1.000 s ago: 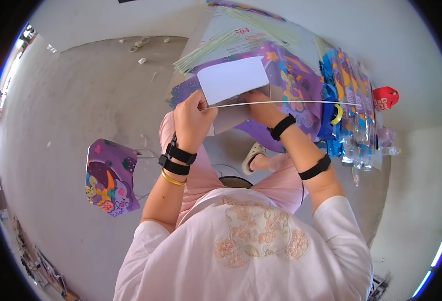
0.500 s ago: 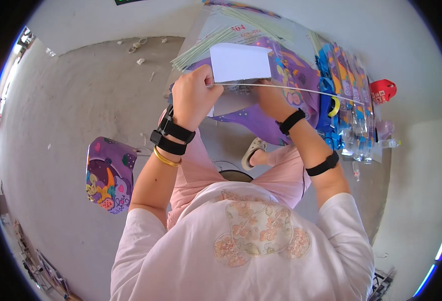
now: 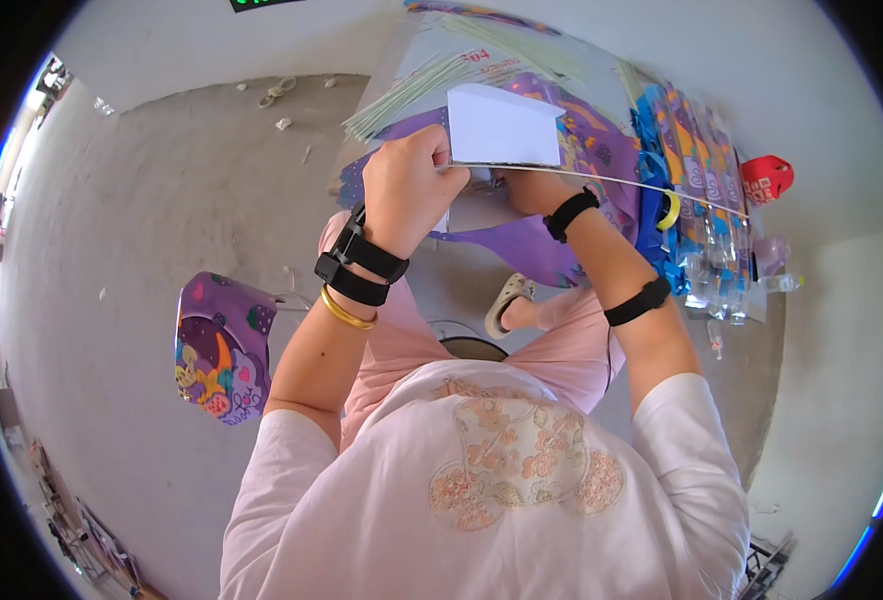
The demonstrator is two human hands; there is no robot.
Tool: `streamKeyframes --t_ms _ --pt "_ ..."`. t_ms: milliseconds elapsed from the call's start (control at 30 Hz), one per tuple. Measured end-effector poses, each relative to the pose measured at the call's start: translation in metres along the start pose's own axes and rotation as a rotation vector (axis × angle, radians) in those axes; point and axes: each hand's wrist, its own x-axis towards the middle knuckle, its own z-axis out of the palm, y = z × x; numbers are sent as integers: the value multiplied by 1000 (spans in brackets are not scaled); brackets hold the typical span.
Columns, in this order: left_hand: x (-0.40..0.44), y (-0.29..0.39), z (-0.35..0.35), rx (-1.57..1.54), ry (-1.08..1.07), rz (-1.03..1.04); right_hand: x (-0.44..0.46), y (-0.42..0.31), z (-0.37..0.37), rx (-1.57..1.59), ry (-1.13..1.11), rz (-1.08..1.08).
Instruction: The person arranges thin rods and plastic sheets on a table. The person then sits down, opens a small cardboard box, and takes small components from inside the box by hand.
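My left hand (image 3: 411, 190) is closed in a fist, pinching the near end of a long thin white stick (image 3: 651, 187) that stretches away to the right. Just beyond the stick a folded white card (image 3: 504, 128) stands up, close to the left knuckles. My right hand (image 3: 541, 192) is below the card's lower edge, by the stick; its fingertips are mostly hidden, so their grip cannot be made out. Under both hands lies a purple printed sheet (image 3: 521, 245), partly covered by them.
Pale thin sticks (image 3: 406, 98) lie loose on the table. At its right are packed purple and blue printed bags (image 3: 696, 150), a yellow tape roll (image 3: 669, 210) and a red bag (image 3: 766, 180). A purple printed piece (image 3: 223, 350) is on the left, above the floor.
The left hand, the stick and the white card have shifted a little to the right. The right hand has moved slightly up and left, closer to the left hand.
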Motion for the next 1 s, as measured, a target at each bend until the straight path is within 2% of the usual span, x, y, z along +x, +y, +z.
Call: streamKeyframes --t_ms 33,133,267,433,667,733,933,1000 --pt "-1 0 -1 -5 4 2 0 -1 -9 88 -101 7" --pt "-1 -2 1 -8 19 16 0 6 -19 253 -177 -9" --pt "2 -2 2 -4 32 35 2 17 -5 228 -215 -32" --pt "8 -2 0 1 43 29 -3 16 -6 105 -32 -77" --pt "10 -5 -1 -16 71 3 -15 14 -24 289 -56 68" --pt "11 -4 -1 -19 78 4 -18 17 -25 344 79 48" --pt "15 -3 -3 -41 115 5 -26 21 -37 473 255 42" --pt "17 -4 -3 -41 118 12 -25 27 -39 400 325 11"
